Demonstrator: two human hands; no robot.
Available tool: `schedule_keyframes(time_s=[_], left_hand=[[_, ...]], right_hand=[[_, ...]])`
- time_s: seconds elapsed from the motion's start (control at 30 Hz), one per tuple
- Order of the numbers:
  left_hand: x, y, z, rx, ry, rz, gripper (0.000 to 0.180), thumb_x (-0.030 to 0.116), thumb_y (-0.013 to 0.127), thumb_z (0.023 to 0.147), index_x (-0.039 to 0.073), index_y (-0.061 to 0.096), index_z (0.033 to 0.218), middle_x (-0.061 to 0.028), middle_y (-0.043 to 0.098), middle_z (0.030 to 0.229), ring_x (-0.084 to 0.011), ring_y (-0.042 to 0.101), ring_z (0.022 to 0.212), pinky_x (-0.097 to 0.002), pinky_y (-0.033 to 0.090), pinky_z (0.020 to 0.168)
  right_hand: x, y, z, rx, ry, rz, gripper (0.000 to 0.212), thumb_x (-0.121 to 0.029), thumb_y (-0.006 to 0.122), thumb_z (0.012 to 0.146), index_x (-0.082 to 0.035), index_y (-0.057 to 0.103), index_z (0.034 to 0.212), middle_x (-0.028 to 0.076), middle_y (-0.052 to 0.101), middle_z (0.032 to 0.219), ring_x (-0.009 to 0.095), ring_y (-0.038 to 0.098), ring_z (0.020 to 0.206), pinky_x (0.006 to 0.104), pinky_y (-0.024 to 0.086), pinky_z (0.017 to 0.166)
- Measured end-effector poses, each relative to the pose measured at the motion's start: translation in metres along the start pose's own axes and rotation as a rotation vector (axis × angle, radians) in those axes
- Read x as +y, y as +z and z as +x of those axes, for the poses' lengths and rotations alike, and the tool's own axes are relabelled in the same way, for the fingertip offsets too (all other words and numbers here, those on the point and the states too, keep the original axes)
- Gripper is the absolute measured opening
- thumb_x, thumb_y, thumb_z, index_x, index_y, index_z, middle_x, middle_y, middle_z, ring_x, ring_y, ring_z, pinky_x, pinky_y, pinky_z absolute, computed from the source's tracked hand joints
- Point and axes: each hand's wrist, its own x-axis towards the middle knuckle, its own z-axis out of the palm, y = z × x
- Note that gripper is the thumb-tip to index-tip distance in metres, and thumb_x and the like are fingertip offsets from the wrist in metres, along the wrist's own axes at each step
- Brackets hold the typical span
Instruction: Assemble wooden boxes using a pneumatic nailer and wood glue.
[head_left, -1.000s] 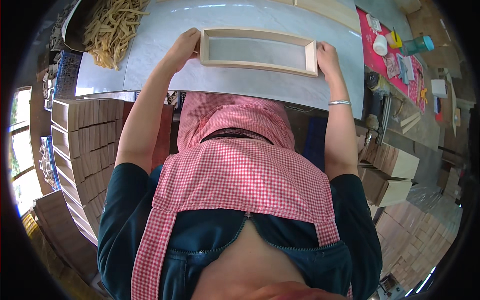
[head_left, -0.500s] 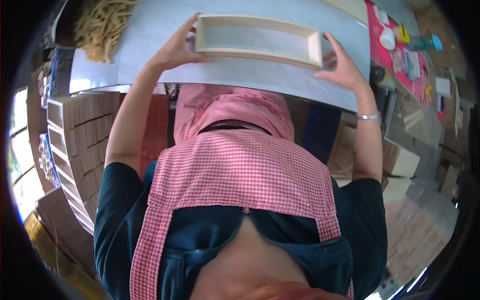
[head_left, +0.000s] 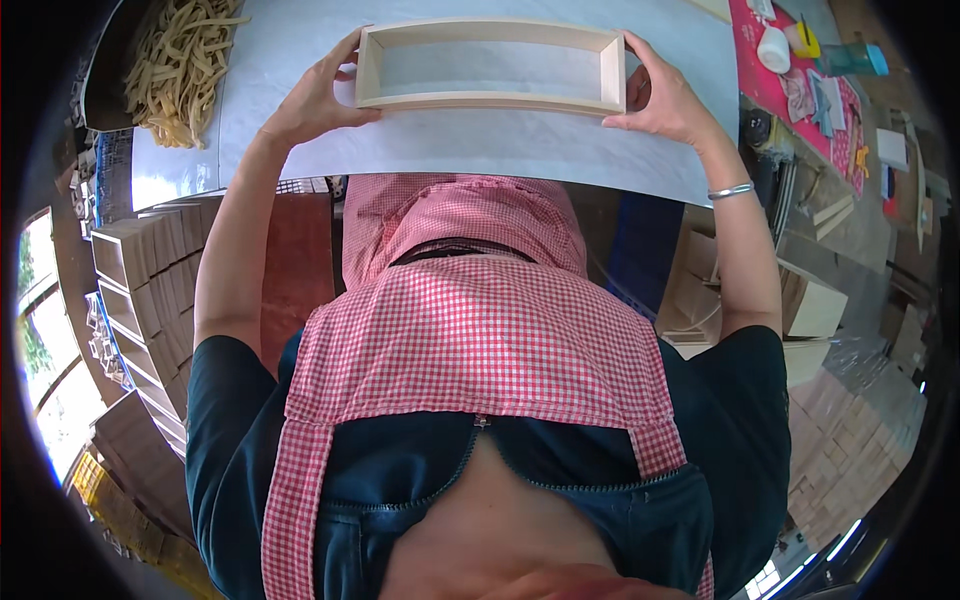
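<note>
A long, shallow rectangular frame of pale wood [head_left: 490, 101] is held between my two hands over the pale, marbled table top [head_left: 450, 143]. My left hand [head_left: 318, 103] grips its left end, thumb at the near corner and fingers at the far one. At the opposite end my right hand [head_left: 663, 100] closes on the frame the same way, with a silver bangle on that wrist. The table surface shows through the middle of the frame. Some of the fingertips are hidden behind its ends.
A heap of tan strips [head_left: 182, 75] lies at the table's far left. At the far right a red cloth [head_left: 745, 60] carries a white bottle [head_left: 773, 50] and a teal bottle [head_left: 855, 60]. Stacked wooden boxes [head_left: 150, 260] stand below the table on the left.
The frame has shifted slightly left and levelled out from its slant. My right hand, apart from its end before, now touches and grips it.
</note>
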Motion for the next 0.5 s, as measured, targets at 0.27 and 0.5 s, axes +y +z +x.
schedule_keyframes(time_s=[0.27,0.5], left_hand=[[0.005,0.004,-0.002,0.025,-0.015,0.037,0.105,0.022,0.089,0.069,0.015,0.033,0.158,-0.0144,0.057,0.142,-0.0358,0.059,0.122,-0.0454,0.047,0.107],[0.102,0.067,0.010,0.415,0.247,0.669,0.080,0.051,0.082,0.076,0.015,0.054,0.142,-0.0105,0.061,0.133,-0.0286,0.055,0.127,-0.0469,0.040,0.110]], right_hand=[[0.003,0.004,0.002,0.040,-0.006,-0.003,0.113,-0.019,0.096,0.061,-0.010,0.036,0.155,0.012,0.068,0.098,0.020,0.059,0.072,0.0296,0.050,0.066],[0.005,0.014,-0.004,0.159,-0.106,-0.069,0.112,-0.018,0.095,0.062,-0.009,0.035,0.156,0.010,0.068,0.091,0.019,0.057,0.070,0.0286,0.049,0.064]])
